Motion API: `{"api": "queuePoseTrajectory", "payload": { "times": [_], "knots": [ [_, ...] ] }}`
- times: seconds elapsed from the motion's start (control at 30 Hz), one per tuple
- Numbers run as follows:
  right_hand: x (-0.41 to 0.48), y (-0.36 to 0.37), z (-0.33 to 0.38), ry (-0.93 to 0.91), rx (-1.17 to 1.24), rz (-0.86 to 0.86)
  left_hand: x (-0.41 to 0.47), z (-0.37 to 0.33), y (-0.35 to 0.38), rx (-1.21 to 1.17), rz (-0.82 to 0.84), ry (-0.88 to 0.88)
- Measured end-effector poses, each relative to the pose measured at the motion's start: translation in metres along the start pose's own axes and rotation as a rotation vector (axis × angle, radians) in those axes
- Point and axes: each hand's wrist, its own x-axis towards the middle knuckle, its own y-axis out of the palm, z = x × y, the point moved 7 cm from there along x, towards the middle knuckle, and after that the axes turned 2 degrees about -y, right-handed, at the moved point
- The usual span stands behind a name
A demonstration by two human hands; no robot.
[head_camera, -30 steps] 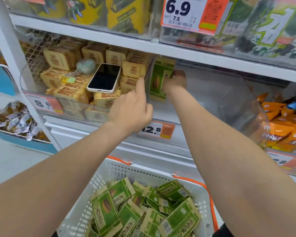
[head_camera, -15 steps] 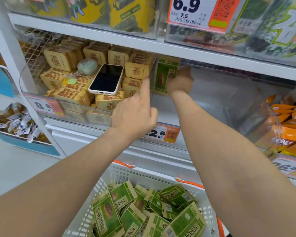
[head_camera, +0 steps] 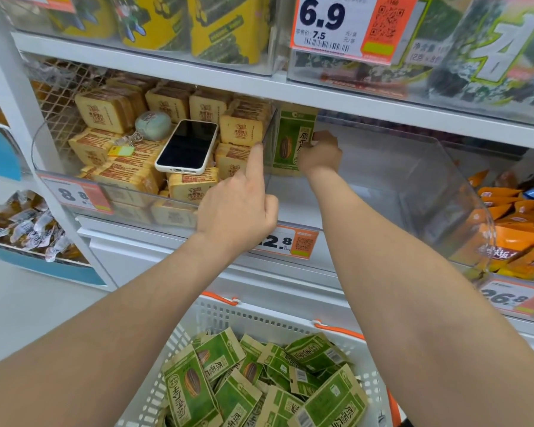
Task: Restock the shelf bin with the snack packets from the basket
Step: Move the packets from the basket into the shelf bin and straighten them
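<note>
One green packet [head_camera: 294, 140] in right hand [head_camera: 319, 157] fingers, left hand [head_camera: 238, 211] forefinger straight, tag [head_camera: 330, 23] 6.9

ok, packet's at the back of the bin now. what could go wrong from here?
1. The right hand holds one green packet upright at the left side of the clear bin, with nothing beside it. Once released, it may tip over.
2. The phone lies on a sloping pile of tan packets in the next bin, close to the left hand, whose index finger points up at the divider. A knock could send it sliding.
</note>
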Motion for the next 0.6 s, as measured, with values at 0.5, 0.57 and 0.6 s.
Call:
{"api": "queuePoseTrajectory", "payload": {
  "times": [0.5, 0.57, 0.6],
  "knots": [
    [-0.001, 0.004, 0.002, -0.012, 0.038, -0.010, -0.002, -0.001, 0.000, -0.001, 0.006, 0.002],
    [0.004, 0.005, -0.001, 0.005, 0.000, -0.031, -0.002, -0.001, 0.001, -0.003, 0.004, 0.005],
    [0.006, 0.005, -0.003, 0.023, -0.004, -0.041, -0.002, -0.001, 0.001, -0.002, 0.002, 0.004]
  ]
}}
